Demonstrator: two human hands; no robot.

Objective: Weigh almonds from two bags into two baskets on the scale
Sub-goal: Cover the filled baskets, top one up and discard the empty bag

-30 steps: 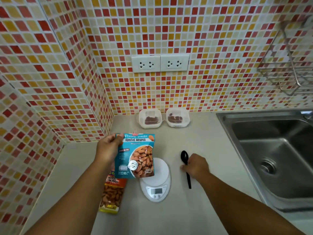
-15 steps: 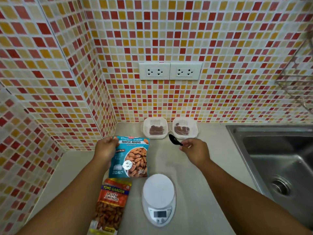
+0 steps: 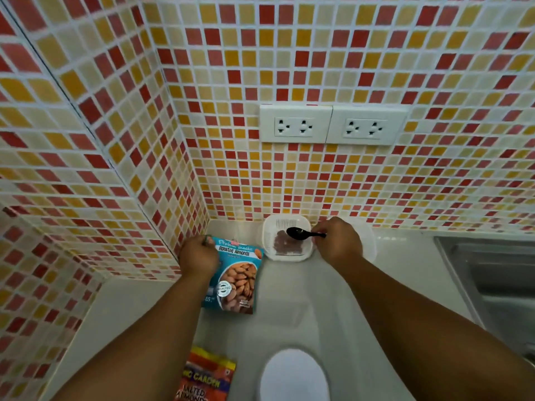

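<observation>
At twelve o'clock on the table point(image 3: 289, 299), hard against the tiled wall, my right hand point(image 3: 337, 246) had its grip pinched on the handle of the black spoon point(image 3: 302, 233), the bowl of it poised over the left basket point(image 3: 286, 241), where a small heap of almonds point(image 3: 286, 243) already lay. The second basket point(image 3: 369, 244) sat just beside it at one o'clock, mostly hidden behind that hand. My left hand point(image 3: 198, 254) gripped the top corner of the blue roasted-almond bag point(image 3: 236, 277) at eleven o'clock. I judged that pouch light, soft and crinkly, likely to slump, so the top seam was the place to hold it. The spoon looked thin and light and would carry few nuts; the almonds were hard and apt to roll. The baskets seemed flimsy plastic, best lifted by the rim. The orange salted-almond bag point(image 3: 207, 377) lay at seven o'clock beside the scale point(image 3: 293, 377) at six.
</observation>
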